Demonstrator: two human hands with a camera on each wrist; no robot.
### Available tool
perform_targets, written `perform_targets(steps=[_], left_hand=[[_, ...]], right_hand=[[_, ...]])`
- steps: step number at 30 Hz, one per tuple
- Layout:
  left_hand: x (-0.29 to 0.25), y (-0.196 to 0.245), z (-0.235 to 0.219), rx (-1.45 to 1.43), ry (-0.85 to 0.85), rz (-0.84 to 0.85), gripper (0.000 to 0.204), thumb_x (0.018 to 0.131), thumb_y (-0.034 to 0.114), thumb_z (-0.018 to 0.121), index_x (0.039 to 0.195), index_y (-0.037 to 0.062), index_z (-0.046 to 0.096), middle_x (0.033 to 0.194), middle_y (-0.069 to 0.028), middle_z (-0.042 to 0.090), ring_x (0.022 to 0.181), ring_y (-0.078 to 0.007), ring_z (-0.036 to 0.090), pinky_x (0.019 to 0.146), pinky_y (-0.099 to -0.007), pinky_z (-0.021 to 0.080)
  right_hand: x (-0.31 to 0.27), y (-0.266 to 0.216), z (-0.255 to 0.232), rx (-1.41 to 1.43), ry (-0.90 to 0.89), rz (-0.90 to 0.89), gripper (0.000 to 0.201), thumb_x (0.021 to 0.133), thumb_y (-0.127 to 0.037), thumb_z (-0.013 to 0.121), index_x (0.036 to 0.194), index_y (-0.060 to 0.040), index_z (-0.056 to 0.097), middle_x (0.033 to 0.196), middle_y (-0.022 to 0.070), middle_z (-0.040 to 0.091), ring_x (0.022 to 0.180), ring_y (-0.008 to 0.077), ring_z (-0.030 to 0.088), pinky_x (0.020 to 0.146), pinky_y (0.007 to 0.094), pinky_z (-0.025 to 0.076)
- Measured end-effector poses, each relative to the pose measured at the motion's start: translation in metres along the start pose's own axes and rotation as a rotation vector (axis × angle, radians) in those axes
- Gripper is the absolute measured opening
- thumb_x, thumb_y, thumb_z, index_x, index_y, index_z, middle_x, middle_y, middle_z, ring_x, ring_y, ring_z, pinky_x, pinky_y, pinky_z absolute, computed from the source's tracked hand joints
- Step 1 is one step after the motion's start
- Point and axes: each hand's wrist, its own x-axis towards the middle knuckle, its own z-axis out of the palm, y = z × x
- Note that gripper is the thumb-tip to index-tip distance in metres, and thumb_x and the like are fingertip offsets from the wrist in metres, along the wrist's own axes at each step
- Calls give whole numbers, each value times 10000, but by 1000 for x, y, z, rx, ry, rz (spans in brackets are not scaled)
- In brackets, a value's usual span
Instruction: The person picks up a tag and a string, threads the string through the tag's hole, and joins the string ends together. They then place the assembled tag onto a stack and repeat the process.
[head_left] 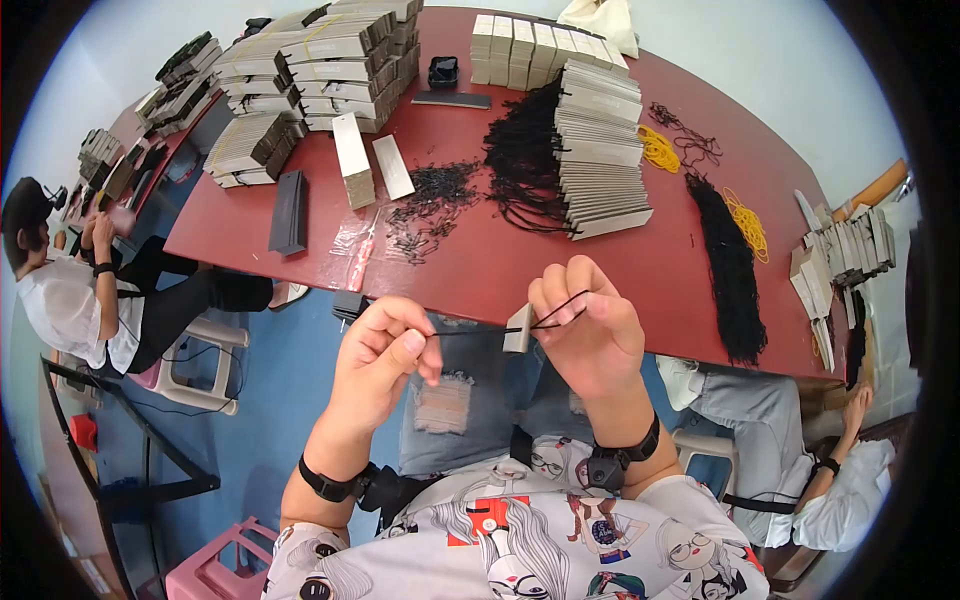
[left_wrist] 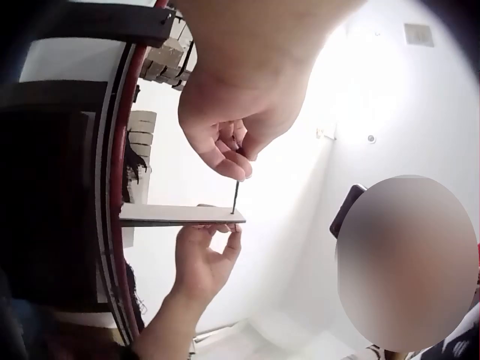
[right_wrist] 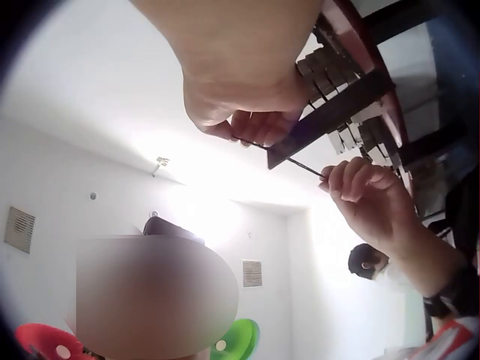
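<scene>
A long card tag point(head_left: 517, 330), pale on one face and dark on the other, hangs between my hands at the table's front edge. A thin black cord point(head_left: 470, 333) passes through it near one end. My left hand point(head_left: 375, 358) pinches the cord on one side, thumb against fingers. On the other side my right hand point(head_left: 600, 330) holds the cord's loop spread between thumb and fingers. The left wrist view shows the tag point(left_wrist: 176, 214) nearly edge-on, with right fingertips right at its underside. In the right wrist view the cord point(right_wrist: 306, 166) runs taut from tag to left fingertips.
The red table point(head_left: 450, 285) carries tall stacks of bundled tags point(head_left: 340, 70), a row of corded tags point(head_left: 600, 150), loose black cords point(head_left: 430, 195), a black cord bundle point(head_left: 728, 270) and yellow bands point(head_left: 658, 148). People sit at left point(head_left: 80, 290) and right point(head_left: 840, 490).
</scene>
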Motion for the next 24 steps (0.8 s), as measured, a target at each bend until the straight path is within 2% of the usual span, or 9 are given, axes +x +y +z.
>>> perform_targets(steps=[3, 5, 9, 14, 16, 18, 19, 20, 24], left_hand=[[2, -1, 15, -45, 73, 10, 132, 887, 82, 534, 985, -5, 514, 830, -94, 599, 689, -118, 596, 621, -268, 512], [1, 3, 22, 148, 123, 0, 138, 901, 71, 512, 1015, -7, 515, 928, -143, 627, 828, -160, 623, 724, -282, 520], [-1, 9, 33, 283, 189, 82, 135, 899, 69, 516, 1007, -12, 520, 981, -187, 629, 846, -178, 632, 731, -286, 530], [1, 14, 39, 96, 305, 147, 121, 888, 57, 518, 987, -12, 534, 966, -183, 627, 769, -175, 632, 642, -261, 539], [0, 16, 37, 97, 275, 155, 128, 888, 54, 518, 996, -13, 534, 953, -171, 628, 771, -170, 629, 643, -257, 536], [0, 18, 39, 96, 246, 163, 135, 888, 51, 518, 1005, -15, 534, 941, -160, 629, 773, -165, 625, 645, -254, 532], [1, 20, 43, 255, 195, 203, 162, 885, 26, 520, 1038, -24, 530, 933, -147, 630, 813, -159, 620, 677, -263, 530], [1, 22, 49, 413, 143, 242, 194, 881, 2, 521, 1071, -33, 526, 924, -135, 631, 853, -153, 615, 709, -272, 528], [0, 28, 72, 437, 99, 163, 258, 850, -57, 547, 1090, -20, 462, 940, -122, 633, 875, -140, 608, 716, -257, 523]], right_hand=[[-6, -5, -3, 91, 6, -27, 137, 829, -178, 498, 762, -82, 426, 756, 53, 504, 777, 176, 484, 661, 278, 421], [-8, -7, -3, 129, 28, -46, 141, 839, -189, 500, 774, -85, 429, 759, 47, 510, 780, 173, 491, 650, 273, 425], [-12, -7, -1, 266, 8, -36, 134, 860, -198, 493, 807, -86, 442, 761, 44, 515, 800, 172, 515, 653, 272, 437], [-14, -12, -2, 308, -32, 11, 109, 876, -147, 494, 941, -59, 493, 831, 70, 577, 747, 150, 550, 571, 230, 441], [-16, -12, 4, 13, 97, 33, 233, 855, -42, 522, 1085, -39, 479, 985, 154, 621, 636, 112, 569, 485, 190, 427], [-14, -13, 12, -84, 84, -12, 291, 831, 8, 538, 1113, -34, 479, 1048, 189, 605, 598, 97, 568, 464, 181, 423], [-13, -13, 15, -178, 72, -55, 353, 807, 57, 555, 1141, -28, 478, 1110, 224, 588, 559, 81, 567, 443, 173, 418], [-11, -14, 17, -180, 73, -57, 353, 807, 57, 555, 1141, -28, 478, 1110, 224, 588, 559, 81, 567, 443, 173, 418], [-6, -18, 32, -572, -4, -151, 276, 758, 92, 595, 1020, 3, 578, 1094, 227, 594, 546, 75, 585, 438, 159, 435]])
